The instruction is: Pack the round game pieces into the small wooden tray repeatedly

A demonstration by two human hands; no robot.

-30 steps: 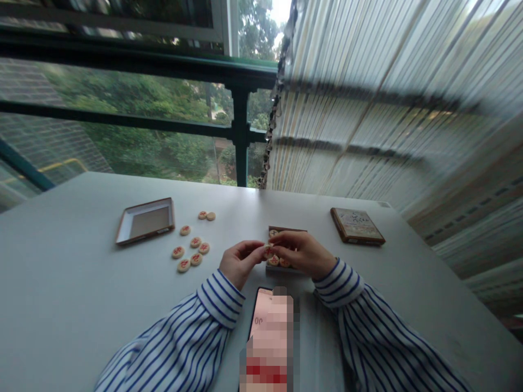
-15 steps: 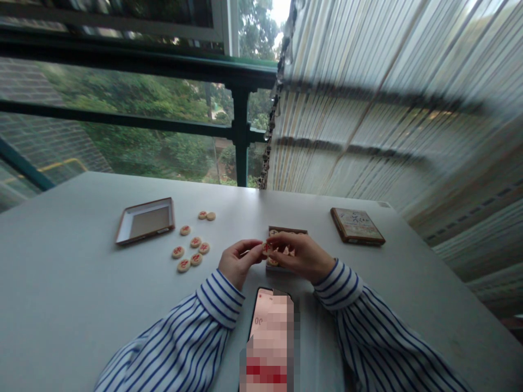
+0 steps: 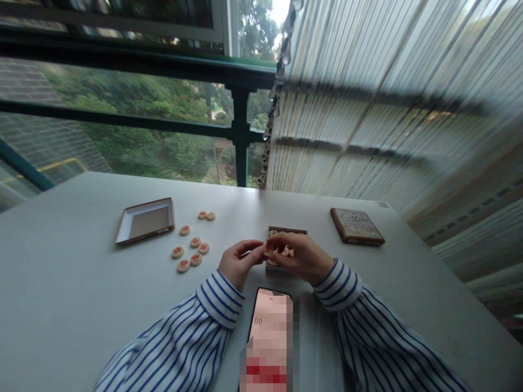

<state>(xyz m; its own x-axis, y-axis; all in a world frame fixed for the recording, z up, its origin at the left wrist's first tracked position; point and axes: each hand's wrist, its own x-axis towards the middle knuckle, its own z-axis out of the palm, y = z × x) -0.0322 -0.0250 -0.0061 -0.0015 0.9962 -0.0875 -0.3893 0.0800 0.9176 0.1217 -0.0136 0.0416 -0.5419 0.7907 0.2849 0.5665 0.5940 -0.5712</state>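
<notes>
Between the fingertips of both hands is a round Chinese chess piece (image 3: 267, 248) with a red character. My left hand (image 3: 241, 260) pinches its left side with thumb and forefinger. From the right, my right hand (image 3: 304, 255) grips the same piece, fingers bent over an open box (image 3: 286, 269). Several more pieces lie in that box, partly covered by my right hand. Loose chess pieces (image 3: 195, 243), mostly with red characters, are spread on the white table left of my hands; one (image 3: 211, 216) shows a plain face.
A shallow box lid (image 3: 146, 222) lies with its hollow side up at the left. At the right is a flat closed box (image 3: 357, 226) with a printed top. A phone (image 3: 270, 332) lies between my forearms. Behind the table (image 3: 81, 294) are a window and a string curtain (image 3: 335, 136).
The held piece has tipped slightly between my fingertips, and my right fingers now cover more of it. Both arms and the other things have stayed in place.
</notes>
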